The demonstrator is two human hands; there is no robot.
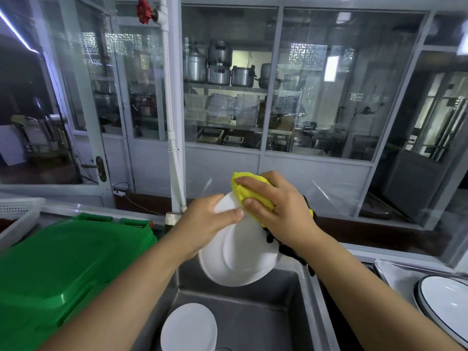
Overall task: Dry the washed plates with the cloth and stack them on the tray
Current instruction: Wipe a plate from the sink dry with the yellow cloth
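L hand (206, 221) grips white plate (238, 259) by top rim, tilted over sink (253, 312). R hand (281, 206) presses yellow cloth (249, 191) on plate's upper edge. 2nd plate (188, 328) in sink.

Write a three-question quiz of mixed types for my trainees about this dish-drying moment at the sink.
1. True or false: the right hand presses the yellow cloth against the held plate.
2. Which hand grips the held plate by its rim? A) left hand B) right hand C) neither
3. Fill the gap: another white plate lies in the ____, below the held one.

Key
1. True.
2. A.
3. Sink. The black-rimmed plates on the tray lie to the right, and the green bin lid is to the left.
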